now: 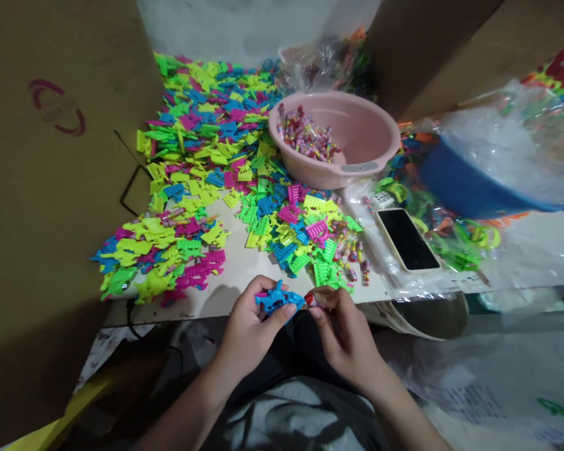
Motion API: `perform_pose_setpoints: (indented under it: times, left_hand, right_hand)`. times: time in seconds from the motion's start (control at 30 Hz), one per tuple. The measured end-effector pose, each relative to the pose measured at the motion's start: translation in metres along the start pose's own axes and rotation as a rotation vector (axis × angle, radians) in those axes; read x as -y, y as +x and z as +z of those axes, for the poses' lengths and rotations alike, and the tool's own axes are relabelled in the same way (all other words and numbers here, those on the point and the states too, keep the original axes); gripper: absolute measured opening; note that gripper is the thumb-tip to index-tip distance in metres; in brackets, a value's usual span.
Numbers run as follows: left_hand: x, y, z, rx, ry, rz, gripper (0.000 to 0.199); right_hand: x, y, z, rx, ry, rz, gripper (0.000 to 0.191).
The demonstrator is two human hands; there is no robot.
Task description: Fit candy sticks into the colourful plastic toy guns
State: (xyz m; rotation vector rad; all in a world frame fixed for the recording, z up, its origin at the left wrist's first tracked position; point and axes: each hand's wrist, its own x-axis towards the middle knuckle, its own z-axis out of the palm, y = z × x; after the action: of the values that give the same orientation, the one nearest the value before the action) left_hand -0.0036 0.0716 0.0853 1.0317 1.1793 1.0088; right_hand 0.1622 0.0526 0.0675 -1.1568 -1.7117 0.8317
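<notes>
Just past the table's front edge, my left hand (pixel 249 332) is closed around a blue plastic toy piece (pixel 278 299) with a knobbly outline. A bit of pink shows behind it. My right hand (pixel 348 332) pinches a small clear tube with a red end (pixel 312 300), held against or very close to the blue piece's right tip. My fingers cover most of the tube. Similar little tubes with coloured filling (pixel 357 250) lie on the table beyond my right hand. Mixed comb-like plastic pieces (pixel 291 219) in green, yellow, pink and blue are heaped in front of both hands.
A pink basin (pixel 371 134) holds many small tubes. Right of it are a phone (pixel 408 241) on plastic bags and a blue basin (pixel 470 178) covered with clear plastic. Another pile (pixel 155 257) lies left. A tall cardboard box (pixel 61 188) walls off the left side.
</notes>
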Motion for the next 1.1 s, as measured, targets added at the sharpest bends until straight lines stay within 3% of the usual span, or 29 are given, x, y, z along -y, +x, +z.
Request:
perform_pose_setpoints:
  times: [0.23,0.4,0.63,0.8,0.93,1.1]
  left_hand:
    - [0.003,-0.006,0.002,-0.024,0.080,-0.007,0.030]
    - [0.000,-0.008,-0.002,0.047,0.174,-0.005,0.026]
    - [0.001,-0.005,-0.006,0.123,0.086,-0.080,0.027]
    - [0.007,-0.005,-0.004,0.095,0.007,-0.118,0.028]
    - [0.003,-0.005,-0.003,0.043,0.084,-0.075,0.029]
    - [0.000,-0.009,-0.005,0.012,0.188,-0.028,0.024]
  right_hand:
    - [0.002,-0.003,-0.006,0.101,-0.075,-0.022,0.015]
    - [0.000,-0.009,-0.006,0.178,0.230,0.212,0.015]
    - [-0.003,-0.012,-0.006,0.134,0.295,0.271,0.017]
    - [0.000,-0.008,-0.005,0.126,0.374,0.302,0.020]
    - [-0.001,-0.009,-0.003,0.078,0.230,0.256,0.020]
    - [-0.003,-0.010,-0.003,0.154,0.041,0.086,0.009]
